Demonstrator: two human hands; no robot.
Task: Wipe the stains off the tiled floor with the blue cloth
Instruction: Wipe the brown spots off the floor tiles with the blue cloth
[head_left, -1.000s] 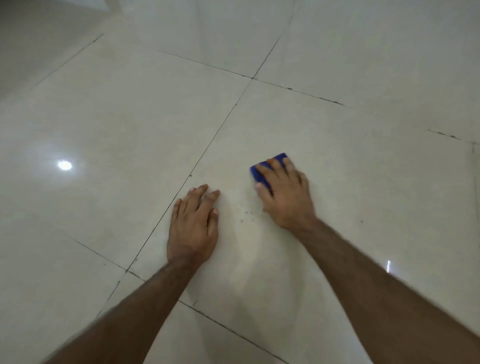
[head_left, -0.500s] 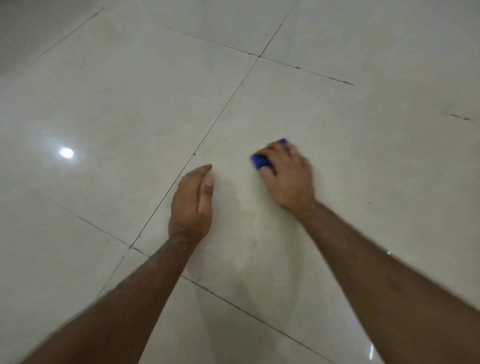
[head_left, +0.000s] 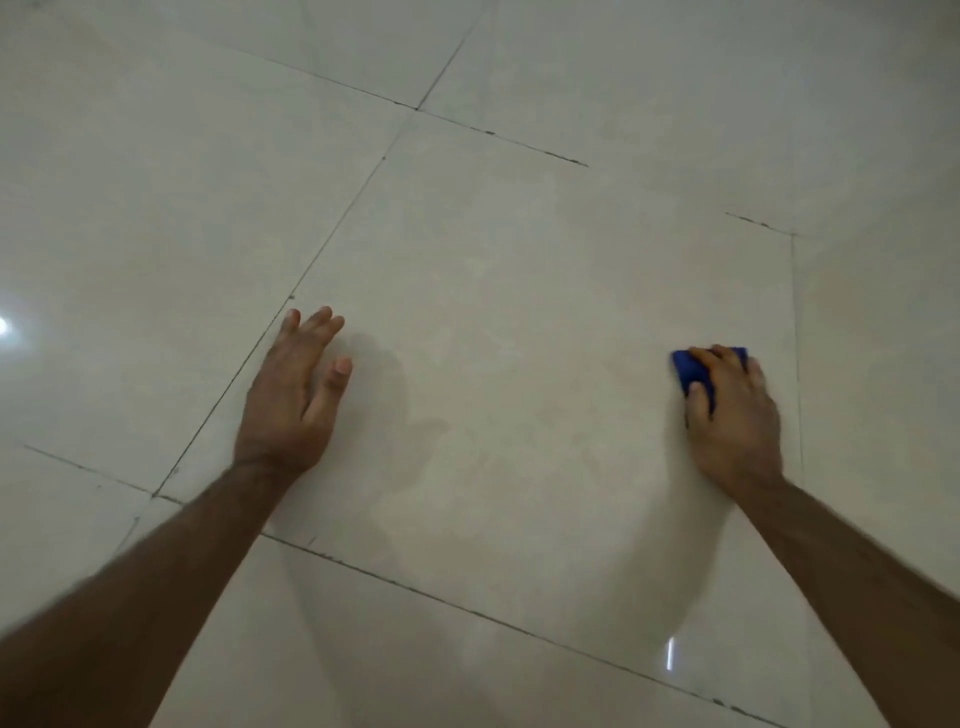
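The blue cloth (head_left: 688, 371) lies folded small on the glossy cream tiled floor (head_left: 519, 312), near the right edge of the middle tile. My right hand (head_left: 732, 415) covers most of it, fingers curled over the top and thumb along its left side, pressing it to the tile. My left hand (head_left: 296, 395) is at the tile's left edge with straight fingers, its heel low by the floor and the fingertips seemingly lifted. I see no distinct stains on the tile between the hands.
Dark grout lines (head_left: 332, 234) divide the large tiles. A bright light reflection (head_left: 2, 327) shows at the far left and a small glint (head_left: 670, 654) at the lower right. Nothing else stands on the floor in view.
My right hand has slid the blue cloth far to the right across the tile. My left hand stayed at the tile's left edge, fingers now straighter and spread.
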